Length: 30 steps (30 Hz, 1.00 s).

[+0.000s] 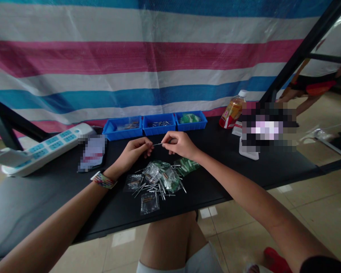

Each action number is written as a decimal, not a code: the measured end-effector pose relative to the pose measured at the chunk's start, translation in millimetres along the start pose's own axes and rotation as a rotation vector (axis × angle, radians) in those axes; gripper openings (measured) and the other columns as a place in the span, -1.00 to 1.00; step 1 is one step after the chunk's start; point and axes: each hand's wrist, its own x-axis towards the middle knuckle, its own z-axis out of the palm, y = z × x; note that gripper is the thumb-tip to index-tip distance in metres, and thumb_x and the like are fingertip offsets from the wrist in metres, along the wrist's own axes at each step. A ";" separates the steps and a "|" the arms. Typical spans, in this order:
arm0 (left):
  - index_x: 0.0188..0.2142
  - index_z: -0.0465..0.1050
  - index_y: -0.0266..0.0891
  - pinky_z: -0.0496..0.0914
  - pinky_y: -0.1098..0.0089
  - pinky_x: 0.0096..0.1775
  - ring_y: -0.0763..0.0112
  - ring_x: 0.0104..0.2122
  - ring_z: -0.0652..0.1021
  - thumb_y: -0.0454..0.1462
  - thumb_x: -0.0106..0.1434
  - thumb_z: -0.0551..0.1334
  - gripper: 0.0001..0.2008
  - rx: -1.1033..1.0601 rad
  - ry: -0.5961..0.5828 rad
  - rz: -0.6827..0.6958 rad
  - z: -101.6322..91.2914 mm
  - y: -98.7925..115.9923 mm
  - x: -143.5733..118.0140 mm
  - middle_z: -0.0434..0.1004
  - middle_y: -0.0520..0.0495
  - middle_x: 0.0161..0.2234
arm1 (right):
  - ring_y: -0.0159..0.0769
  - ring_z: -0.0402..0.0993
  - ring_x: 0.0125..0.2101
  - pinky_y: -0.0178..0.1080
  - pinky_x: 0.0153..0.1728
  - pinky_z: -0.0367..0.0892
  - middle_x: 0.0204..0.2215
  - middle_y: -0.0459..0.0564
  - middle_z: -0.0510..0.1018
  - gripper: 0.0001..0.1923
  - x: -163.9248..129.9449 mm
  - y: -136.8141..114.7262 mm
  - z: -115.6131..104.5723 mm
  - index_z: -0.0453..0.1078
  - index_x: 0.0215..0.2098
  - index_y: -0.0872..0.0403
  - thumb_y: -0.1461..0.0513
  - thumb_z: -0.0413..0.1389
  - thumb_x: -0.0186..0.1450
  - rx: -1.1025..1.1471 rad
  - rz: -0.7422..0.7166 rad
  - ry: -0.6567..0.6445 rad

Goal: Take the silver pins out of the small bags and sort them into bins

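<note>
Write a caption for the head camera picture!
Left hand and right hand pinch a thin rod near a pile of packets, three blue bins behind.

Makeshift workshop, striped tarp (pixel 147 57), blue trays (pixel 160 130), metal rods (pixel 162 190)

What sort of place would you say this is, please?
Probably a makeshift indoor workstation: a black table bears three blue bins and a heap of small packets and metal pins, before a striped sheet.

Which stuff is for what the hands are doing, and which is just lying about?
Probably for the job:
thin rod between left hand and right hand
loose metal rods
small plastic packets
three blue trays

Probably just lying about:
power strip
phone, blurred
drink bottle
small white object
</note>
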 end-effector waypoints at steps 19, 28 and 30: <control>-0.19 0.47 -0.21 0.35 0.47 -0.47 0.47 -0.51 0.47 -0.08 0.23 0.47 -0.67 -0.074 0.015 0.028 2.6 2.1 -1.1 0.48 0.08 -0.47 | -0.45 0.48 -0.57 -0.39 -0.60 0.43 -0.46 -0.12 0.55 -0.70 11.7 3.9 -3.1 0.47 -0.35 0.10 0.13 0.43 0.09 0.252 0.096 0.142; -0.14 0.47 -0.23 0.35 0.46 -0.47 0.45 -0.49 0.50 -0.15 0.25 0.42 -0.72 -0.187 0.029 -0.027 -0.9 0.5 -0.5 0.50 0.05 -0.41 | -0.52 0.52 -0.55 -0.38 -0.56 0.43 0.13 0.12 0.63 -0.78 31.6 14.7 -31.0 0.56 -0.19 0.11 0.26 0.14 0.22 -0.005 -0.040 0.348; -0.15 0.47 -0.23 0.35 0.46 -0.47 0.45 -0.49 0.50 -0.15 0.25 0.42 -0.72 -0.186 0.020 -0.030 -0.9 0.9 -0.5 0.49 0.04 -0.42 | -0.51 0.46 -0.57 -0.39 -0.58 0.33 -0.07 0.08 0.69 -0.80 27.4 11.3 -37.7 0.56 -0.22 0.13 0.26 0.13 0.23 -0.067 0.001 0.273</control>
